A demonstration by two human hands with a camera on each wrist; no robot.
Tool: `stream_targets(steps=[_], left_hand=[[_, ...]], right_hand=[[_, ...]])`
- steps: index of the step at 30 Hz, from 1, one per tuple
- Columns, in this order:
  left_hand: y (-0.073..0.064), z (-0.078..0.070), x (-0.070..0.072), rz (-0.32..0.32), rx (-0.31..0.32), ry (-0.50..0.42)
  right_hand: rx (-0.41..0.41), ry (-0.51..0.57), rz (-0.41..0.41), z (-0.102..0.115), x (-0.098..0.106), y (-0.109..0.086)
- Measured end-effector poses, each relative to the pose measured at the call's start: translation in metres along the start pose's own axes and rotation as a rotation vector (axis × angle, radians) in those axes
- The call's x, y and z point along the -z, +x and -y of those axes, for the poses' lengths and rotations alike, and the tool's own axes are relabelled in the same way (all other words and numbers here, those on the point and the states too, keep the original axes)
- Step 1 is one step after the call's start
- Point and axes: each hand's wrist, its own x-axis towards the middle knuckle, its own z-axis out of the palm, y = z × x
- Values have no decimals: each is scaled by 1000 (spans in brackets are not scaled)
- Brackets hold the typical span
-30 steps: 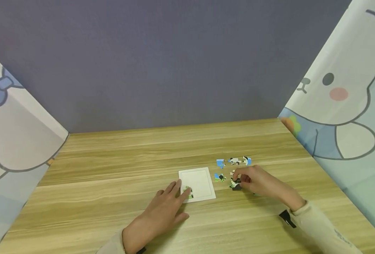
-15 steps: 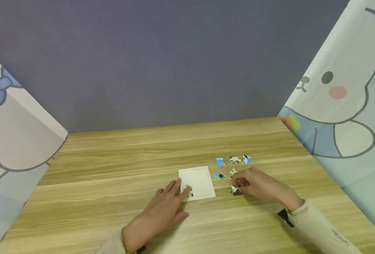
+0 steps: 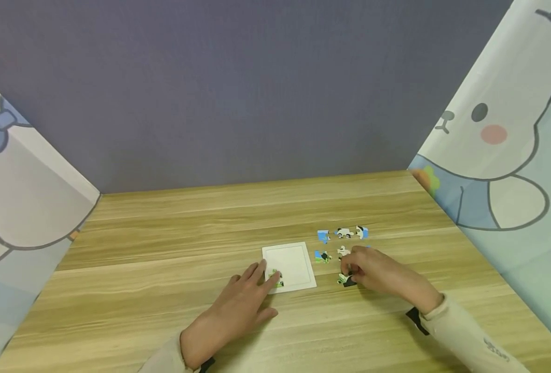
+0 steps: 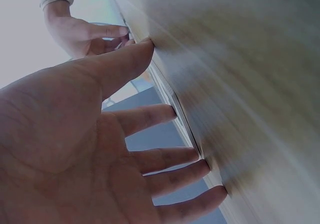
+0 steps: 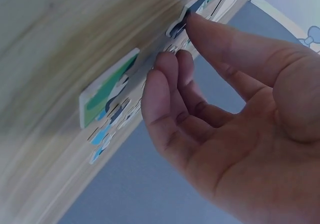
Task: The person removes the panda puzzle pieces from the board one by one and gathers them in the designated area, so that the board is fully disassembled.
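My left hand lies with spread, fairly straight fingers at the lower left of a white square puzzle tray. One fingertip rests on a green puzzle piece in that tray's corner; the left wrist view shows the fingertips along the tray edge. My right hand pinches a black, white and green puzzle piece at the table, right of the tray. In the right wrist view the thumb meets this piece's edge, the index finger is mostly hidden, and the other fingers are curled.
More loose puzzle pieces lie right of the tray: a blue piece, a panda-face piece, a blue-and-white piece, a blue-green piece and a white piece. A green-edged piece lies beside the right hand. A grey panel stands behind the table.
The right hand has shifted slightly left and down, its thumb and fingers closing at the black, white and green piece. The left hand stays on the tray corner.
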Motion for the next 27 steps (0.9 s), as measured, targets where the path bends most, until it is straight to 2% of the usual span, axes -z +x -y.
stream_targets(steps=[6, 14, 22, 27], left_hand=[[-1, 1, 2, 11, 10, 2], [3, 4, 3, -26, -15, -2], [8, 11, 5, -50, -41, 19], [10, 16, 6, -60, -55, 44]], right_hand=[[-20, 35, 8, 0, 0, 2], [16, 102, -78, 6, 1, 9], [41, 73, -51, 32, 0, 35], [59, 66, -41, 52, 1, 60]])
